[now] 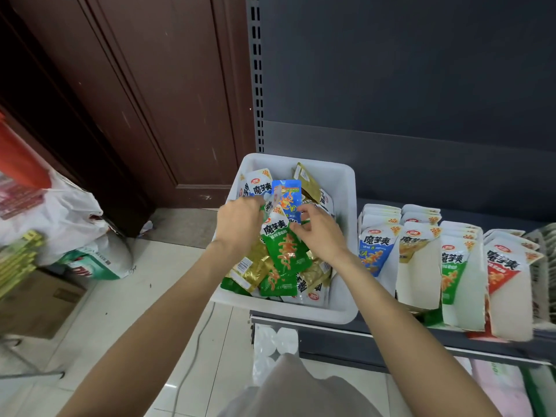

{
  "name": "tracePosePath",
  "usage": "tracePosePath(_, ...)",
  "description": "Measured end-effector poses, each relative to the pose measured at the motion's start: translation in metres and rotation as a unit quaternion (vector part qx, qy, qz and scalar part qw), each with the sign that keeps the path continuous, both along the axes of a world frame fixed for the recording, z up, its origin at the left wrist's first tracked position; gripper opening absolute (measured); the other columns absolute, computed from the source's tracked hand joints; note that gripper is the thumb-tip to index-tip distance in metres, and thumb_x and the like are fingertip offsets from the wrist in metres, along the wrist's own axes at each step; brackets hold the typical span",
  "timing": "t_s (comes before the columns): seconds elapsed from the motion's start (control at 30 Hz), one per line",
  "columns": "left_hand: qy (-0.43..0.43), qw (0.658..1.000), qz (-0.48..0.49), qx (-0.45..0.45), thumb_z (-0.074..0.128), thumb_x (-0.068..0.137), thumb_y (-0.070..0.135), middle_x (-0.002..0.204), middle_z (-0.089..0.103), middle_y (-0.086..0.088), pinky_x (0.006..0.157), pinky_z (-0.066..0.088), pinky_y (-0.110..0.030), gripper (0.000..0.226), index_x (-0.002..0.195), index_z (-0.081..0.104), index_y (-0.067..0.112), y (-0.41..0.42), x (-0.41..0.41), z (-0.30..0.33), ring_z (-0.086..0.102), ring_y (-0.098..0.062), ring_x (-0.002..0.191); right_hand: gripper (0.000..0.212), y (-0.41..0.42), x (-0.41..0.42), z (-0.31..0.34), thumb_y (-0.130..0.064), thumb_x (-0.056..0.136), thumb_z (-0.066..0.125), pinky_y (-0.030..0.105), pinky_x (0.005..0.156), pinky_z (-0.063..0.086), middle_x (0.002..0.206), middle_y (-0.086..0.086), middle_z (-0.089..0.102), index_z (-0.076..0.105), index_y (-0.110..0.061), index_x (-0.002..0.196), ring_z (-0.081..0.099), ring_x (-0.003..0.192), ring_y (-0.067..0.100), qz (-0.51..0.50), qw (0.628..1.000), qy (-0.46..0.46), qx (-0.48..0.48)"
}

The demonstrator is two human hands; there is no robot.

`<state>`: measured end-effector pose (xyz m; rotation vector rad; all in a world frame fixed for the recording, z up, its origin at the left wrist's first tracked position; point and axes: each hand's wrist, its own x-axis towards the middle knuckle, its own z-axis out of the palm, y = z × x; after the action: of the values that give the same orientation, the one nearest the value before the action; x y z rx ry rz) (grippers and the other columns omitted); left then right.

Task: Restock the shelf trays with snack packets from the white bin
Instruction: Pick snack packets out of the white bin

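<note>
The white bin [343,308] stands on the shelf's left end, filled with green, gold, blue and white snack packets. Over it my left hand [239,225] grips a stack of packets held upright; a green packet [287,251] is at the front and a blue packet [287,200] behind it. My right hand [320,233] touches the stack's right edge with its fingers bent. To the right of the bin, white cardboard shelf trays [416,278] hold rows of blue, gold, green and red packets.
The dark shelf back panel [421,85] rises behind the bin. A brown wooden door [150,100] is at the left. White plastic bags [60,212] and a cardboard box [36,305] sit on the tiled floor. Rolls of white goods [276,341] lie under the shelf.
</note>
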<state>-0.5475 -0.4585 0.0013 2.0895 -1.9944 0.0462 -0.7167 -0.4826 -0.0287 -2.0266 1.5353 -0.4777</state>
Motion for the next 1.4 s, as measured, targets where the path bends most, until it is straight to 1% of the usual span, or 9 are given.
tracePosePath(0.13, 0.279, 0.955, 0.002, -0.102, 0.065, 0.088, 0.021, 0.089, 0.068, 0.004, 0.072, 0.047, -0.024, 0.018, 0.104, 0.068, 0.014, 0.009, -0.005, 0.016, 0.065, -0.013, 0.076, 0.049, 0.010, 0.000, 0.026, -0.030, 0.089, 0.064, 0.020, 0.078, 0.045, 0.117, -0.005, 0.056, 0.044, -0.021, 0.133, 0.058, 0.091, 0.004, -0.043, 0.970, -0.236, 0.047)
tracePosePath(0.3, 0.689, 0.720, 0.023, 0.074, 0.063, 0.088, 0.013, 0.085, 0.067, 0.000, 0.065, 0.049, -0.017, 0.005, 0.093, 0.063, 0.016, 0.017, -0.025, 0.031, 0.064, -0.006, 0.073, 0.038, 0.016, -0.017, 0.045, -0.019, 0.086, 0.068, 0.036, 0.086, 0.053, 0.093, 0.002, 0.070, 0.053, -0.018, 0.121, 0.067, 0.089, 0.016, -0.088, 0.926, -0.363, 0.064)
tracePosePath(0.37, 0.712, 0.695, 0.022, 0.103, 0.063, 0.088, 0.014, 0.084, 0.068, 0.005, 0.063, 0.050, -0.015, 0.007, 0.094, 0.063, 0.018, 0.018, -0.030, 0.029, 0.065, -0.003, 0.072, 0.031, 0.019, -0.026, 0.049, -0.019, 0.086, 0.068, 0.036, 0.079, 0.053, 0.084, 0.001, 0.070, 0.056, -0.018, 0.115, 0.068, 0.084, 0.016, -0.081, 0.927, -0.361, 0.066)
tracePosePath(0.5, 0.709, 0.696, 0.033, 0.107, 0.065, 0.086, 0.015, 0.082, 0.069, 0.009, 0.062, 0.049, -0.014, 0.011, 0.096, 0.062, 0.021, 0.019, -0.039, 0.024, 0.064, -0.002, 0.073, 0.022, 0.024, -0.039, 0.048, -0.018, 0.086, 0.068, 0.034, 0.073, 0.050, 0.083, -0.003, 0.069, 0.055, -0.030, 0.099, 0.066, 0.082, 0.011, -0.090, 0.930, -0.352, 0.064)
tracePosePath(0.7, 0.566, 0.811, -0.131, 0.074, 0.068, 0.083, 0.007, 0.080, 0.061, 0.007, 0.073, 0.046, -0.010, 0.015, 0.089, 0.063, 0.020, 0.024, -0.066, 0.029, 0.057, 0.006, 0.070, 0.063, 0.045, -0.084, 0.060, -0.013, 0.083, 0.071, 0.028, 0.067, 0.056, 0.103, -0.002, 0.066, 0.037, -0.037, 0.130, 0.068, 0.075, 0.016, -0.117, 0.920, -0.372, 0.022)
tracePosePath(0.87, 0.464, 0.845, -0.250, 0.093, 0.071, 0.082, 0.015, 0.083, 0.063, 0.013, 0.074, 0.050, -0.016, 0.018, 0.090, 0.064, 0.030, 0.020, -0.114, 0.030, 0.058, -0.001, 0.070, 0.023, 0.070, -0.150, 0.064, -0.021, 0.079, 0.071, 0.025, 0.047, 0.049, 0.090, -0.001, 0.069, 0.063, -0.012, 0.099, 0.064, 0.062, 0.015, -0.133, 0.945, -0.300, -0.011)
tracePosePath(1.0, 0.440, 0.843, -0.291, 0.107, 0.074, 0.080, 0.020, 0.081, 0.061, 0.023, 0.071, 0.048, -0.011, 0.017, 0.089, 0.064, 0.032, 0.013, -0.169, 0.026, 0.058, 0.007, 0.065, 0.023, 0.098, -0.195, 0.063, -0.009, 0.090, 0.061, 0.028, 0.055, 0.055, 0.076, -0.019, 0.067, 0.065, -0.030, 0.095, 0.061, 0.062, 0.010, -0.194, 0.933, -0.287, -0.099)
tracePosePath(1.23, 0.186, 0.900, -0.383, 0.092, 0.065, 0.082, 0.038, 0.116, 0.063, 0.012, 0.082, 0.047, -0.027, 0.038, 0.119, 0.059, 0.029, 0.004, -0.236, -0.011, 0.055, -0.010, 0.105, 0.019, 0.120, -0.287, 0.057, -0.026, 0.093, 0.049, 0.044, 0.073, 0.056, 0.087, -0.002, 0.070, 0.064, -0.025, 0.105, 0.068, 0.075, 0.014, -0.342, 0.902, -0.116, -0.236)
tracePosePath(1.4, 0.089, 0.914, -0.382, 0.100, 0.055, 0.087, 0.041, 0.125, 0.056, 0.002, 0.091, 0.040, -0.031, 0.048, 0.133, 0.046, 0.029, 0.004, -0.257, -0.035, 0.047, -0.019, 0.118, 0.016, 0.096, -0.291, 0.046, -0.005, 0.090, 0.058, 0.025, 0.064, 0.042, 0.082, -0.001, 0.069, 0.069, -0.012, 0.100, 0.067, 0.076, 0.026, -0.264, 0.936, 0.013, -0.231)
